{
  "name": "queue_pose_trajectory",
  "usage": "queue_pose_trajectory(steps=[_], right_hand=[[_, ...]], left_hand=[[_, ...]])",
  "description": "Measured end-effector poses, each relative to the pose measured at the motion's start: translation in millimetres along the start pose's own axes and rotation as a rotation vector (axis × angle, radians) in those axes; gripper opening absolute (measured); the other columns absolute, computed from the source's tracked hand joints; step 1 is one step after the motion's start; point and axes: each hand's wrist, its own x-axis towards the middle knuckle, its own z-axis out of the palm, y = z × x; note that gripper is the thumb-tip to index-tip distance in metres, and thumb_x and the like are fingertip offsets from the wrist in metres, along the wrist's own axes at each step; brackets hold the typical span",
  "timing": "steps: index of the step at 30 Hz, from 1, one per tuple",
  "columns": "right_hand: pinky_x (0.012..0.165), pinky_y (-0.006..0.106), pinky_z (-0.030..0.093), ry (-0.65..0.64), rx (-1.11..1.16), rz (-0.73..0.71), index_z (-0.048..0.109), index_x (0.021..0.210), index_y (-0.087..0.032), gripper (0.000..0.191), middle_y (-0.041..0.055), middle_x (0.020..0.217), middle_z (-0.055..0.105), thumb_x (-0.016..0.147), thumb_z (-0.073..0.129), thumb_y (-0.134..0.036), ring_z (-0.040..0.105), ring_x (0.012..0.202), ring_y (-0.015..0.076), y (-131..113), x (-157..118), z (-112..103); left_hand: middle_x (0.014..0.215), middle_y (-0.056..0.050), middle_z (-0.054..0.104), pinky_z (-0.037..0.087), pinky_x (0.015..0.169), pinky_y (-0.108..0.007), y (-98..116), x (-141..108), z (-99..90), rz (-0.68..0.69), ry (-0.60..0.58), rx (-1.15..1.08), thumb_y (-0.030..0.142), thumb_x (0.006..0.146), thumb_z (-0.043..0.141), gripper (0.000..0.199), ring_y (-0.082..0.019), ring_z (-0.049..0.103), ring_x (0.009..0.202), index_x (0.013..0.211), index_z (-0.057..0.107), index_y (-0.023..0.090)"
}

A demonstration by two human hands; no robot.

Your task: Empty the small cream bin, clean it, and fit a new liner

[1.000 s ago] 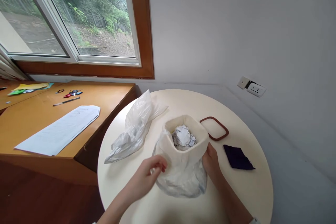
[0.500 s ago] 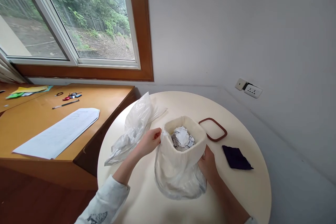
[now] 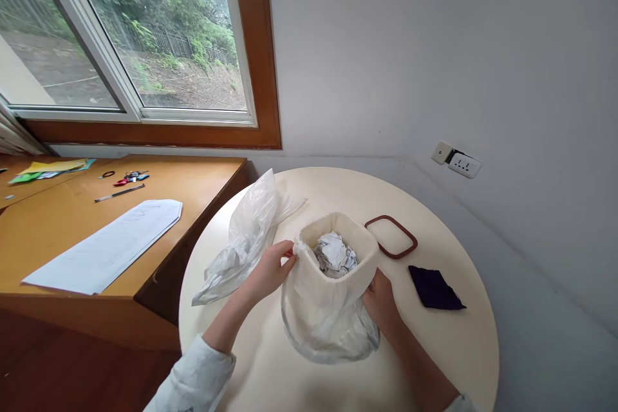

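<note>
A bin (image 3: 367, 248) with crumpled white paper (image 3: 335, 253) inside stands upright on the round table. A thin whitish plastic bag (image 3: 328, 322) lines it, folded over the rim and hanging down around its front. My left hand (image 3: 273, 267) pinches the bag at the left side of the rim, thumb and fingertips together. My right hand (image 3: 381, 299) grips the bag at the bin's right side, below the rim, its fingertips partly hidden. A brown rounded frame (image 3: 410, 243) lies flat behind and right of the bin.
Another clear plastic bag (image 3: 248, 225) lies at the round table's (image 3: 338, 177) left. A dark purple cloth (image 3: 434, 288) rests at the right. The wooden desk (image 3: 203, 180) on the left holds paper sheets (image 3: 116, 241), a pen (image 3: 120, 193) and keys (image 3: 132, 176).
The bin has shifted very slightly left. The fingers of my left hand have moved a little at the bag's edge, while my right hand stays at the right side.
</note>
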Motion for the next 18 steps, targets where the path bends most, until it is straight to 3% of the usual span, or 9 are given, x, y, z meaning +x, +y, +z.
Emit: queue_pose_trajectory(steps=[7,18], right_hand=[[0.067,0.031,0.046,0.015,-0.064,-0.003,0.059,0.085,-0.019,0.018,0.0053,0.079,0.065,0.073,0.046,-0.020,0.060,0.083,0.0232,3.0,-0.2,-0.1],[0.067,0.030,0.046,-0.019,-0.138,-0.044,0.058,0.094,-0.020,0.024,0.0069,0.090,0.067,0.074,0.046,-0.018,0.062,0.082,0.0222,2.2,-0.2,-0.9]], left_hand=[[0.075,-0.003,0.060,0.049,0.075,-0.033,-4.9,-2.9,6.0,0.008,0.017,0.055,0.031,0.086,0.040,0.020,-0.018,0.057,0.076,0.078,0.056,0.021],[0.072,-0.001,0.058,0.046,0.069,-0.029,-14.7,-12.9,16.0,-0.042,-0.014,0.063,0.029,0.084,0.041,0.018,-0.017,0.053,0.071,0.074,0.054,0.020]])
